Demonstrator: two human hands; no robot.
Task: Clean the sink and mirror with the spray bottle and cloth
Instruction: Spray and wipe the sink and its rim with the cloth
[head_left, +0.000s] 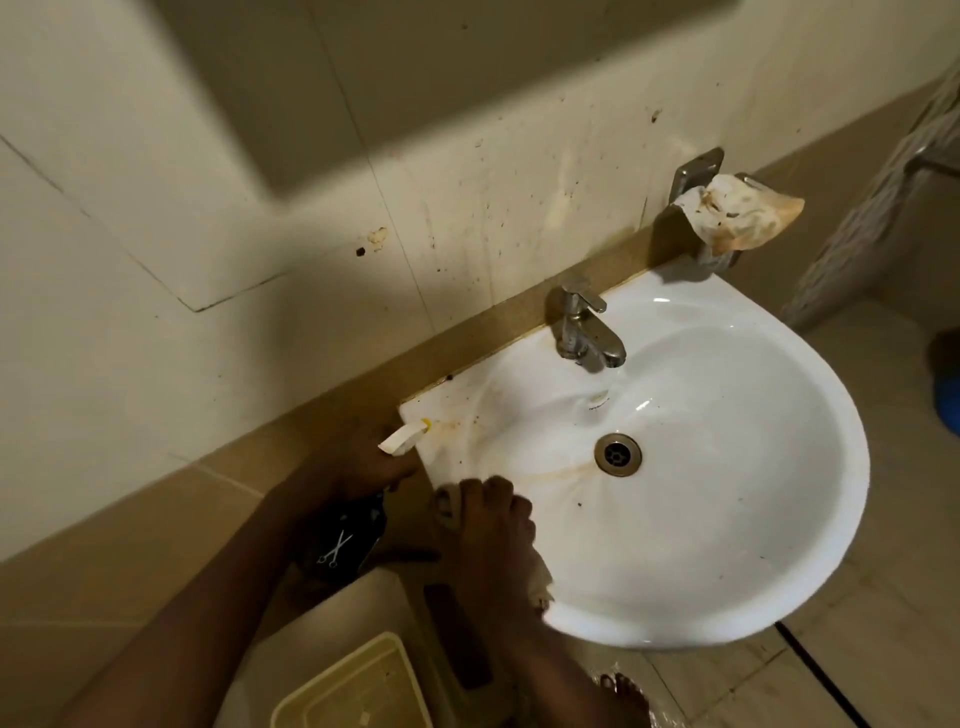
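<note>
A white wall sink with brown stains and a metal drain fills the middle right. My left hand grips a dark spray bottle with a white nozzle pointing at the sink's stained left corner. My right hand holds a cloth against the sink's near left rim; most of the cloth is hidden under the hand. The mirror's lower edge shows at the top of the wall.
A chrome tap stands at the sink's back. A wall-mounted metal holder with a stained rag hangs at the upper right. A yellowish plastic container sits below the sink. My bare foot is on the tiled floor.
</note>
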